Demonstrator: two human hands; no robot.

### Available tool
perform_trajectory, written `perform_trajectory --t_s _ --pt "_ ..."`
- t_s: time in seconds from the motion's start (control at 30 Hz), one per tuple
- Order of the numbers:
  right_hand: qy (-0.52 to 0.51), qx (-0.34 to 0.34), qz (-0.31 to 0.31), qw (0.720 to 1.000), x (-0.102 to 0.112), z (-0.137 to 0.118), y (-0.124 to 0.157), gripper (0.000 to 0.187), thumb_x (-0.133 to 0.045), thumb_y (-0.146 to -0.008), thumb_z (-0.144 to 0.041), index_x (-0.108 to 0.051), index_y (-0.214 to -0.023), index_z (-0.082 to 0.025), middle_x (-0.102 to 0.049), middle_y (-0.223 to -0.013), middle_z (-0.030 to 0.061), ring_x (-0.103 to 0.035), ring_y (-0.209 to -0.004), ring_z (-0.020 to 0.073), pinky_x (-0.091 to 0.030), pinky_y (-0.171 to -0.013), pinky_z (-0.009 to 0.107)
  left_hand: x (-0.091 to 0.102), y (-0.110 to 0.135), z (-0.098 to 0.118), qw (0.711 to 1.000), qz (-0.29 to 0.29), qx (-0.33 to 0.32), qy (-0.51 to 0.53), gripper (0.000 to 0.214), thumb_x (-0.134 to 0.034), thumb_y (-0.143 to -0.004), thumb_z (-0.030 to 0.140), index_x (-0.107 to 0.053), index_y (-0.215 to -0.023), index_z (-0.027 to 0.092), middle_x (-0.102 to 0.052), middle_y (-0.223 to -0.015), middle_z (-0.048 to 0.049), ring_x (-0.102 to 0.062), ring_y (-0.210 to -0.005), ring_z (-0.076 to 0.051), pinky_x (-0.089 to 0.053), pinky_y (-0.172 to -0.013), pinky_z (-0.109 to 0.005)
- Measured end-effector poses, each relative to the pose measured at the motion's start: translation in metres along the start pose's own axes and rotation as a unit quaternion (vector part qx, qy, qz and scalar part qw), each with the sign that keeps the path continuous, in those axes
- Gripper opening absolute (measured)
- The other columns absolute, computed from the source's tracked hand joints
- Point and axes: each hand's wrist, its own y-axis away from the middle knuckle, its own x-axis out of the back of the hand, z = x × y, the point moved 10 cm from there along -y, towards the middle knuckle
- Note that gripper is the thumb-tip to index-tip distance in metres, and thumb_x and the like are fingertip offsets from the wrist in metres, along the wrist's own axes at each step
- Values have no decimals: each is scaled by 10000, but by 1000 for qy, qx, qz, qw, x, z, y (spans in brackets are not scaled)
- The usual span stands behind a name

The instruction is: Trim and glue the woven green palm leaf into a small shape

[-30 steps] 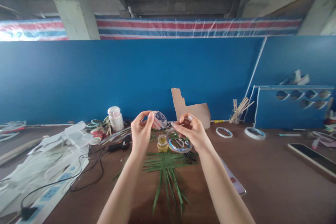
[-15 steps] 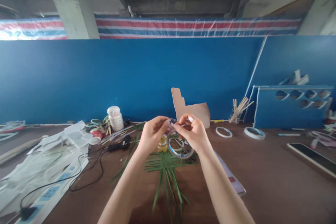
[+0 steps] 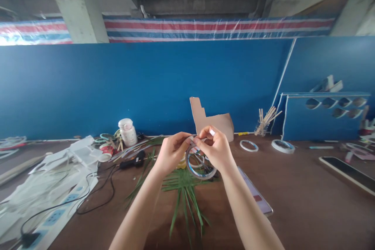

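head view, looking forward and down over a brown counter (image 3: pixel 281 191). right hand (image 3: pixel 215 149) raised above the middle of the counter, its fingers (image 3: pixel 205 134) clamped on the top of a roll of clear tape (image 3: pixel 200 172). left hand (image 3: pixel 172 152) just beside it, fingers (image 3: pixel 185 138) pinched together at the same top edge, close against the right hand. roll held upright in the air, above a woven green leaf mat (image 3: pixel 184 186), with long loose strips trailing toward the near side. to the left, a white jar (image 3: pixel 128 133), a black glue gun (image 3: pixel 133 160), crumpled plastic sheets (image 3: pixel 64 172) and a white power strip (image 3: pixel 55 215). at the far side, a cardboard cutout (image 3: pixel 213 122) leaning on a blue wall (image 3: pixel 117 86). to the right, two more tape rolls (image 3: pixel 283 146) lying flat, and wooden sticks in a glass (image 3: pixel 265 123).
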Motion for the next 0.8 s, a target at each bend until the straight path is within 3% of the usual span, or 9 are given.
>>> perform_trajectory --t_s 0.8 --pt "-6 -10 -5 1000 -3 -8 3 190 -649 -699 -305 -483 -714 -214 -560 -671 -26 -484 -453 85 -363 -417 200 2 2 2 999 27 -5 -29 244 -522 -842 344 -660 -850 143 -688 -739 -44 -604 -631 -138 -431 -545 -201"
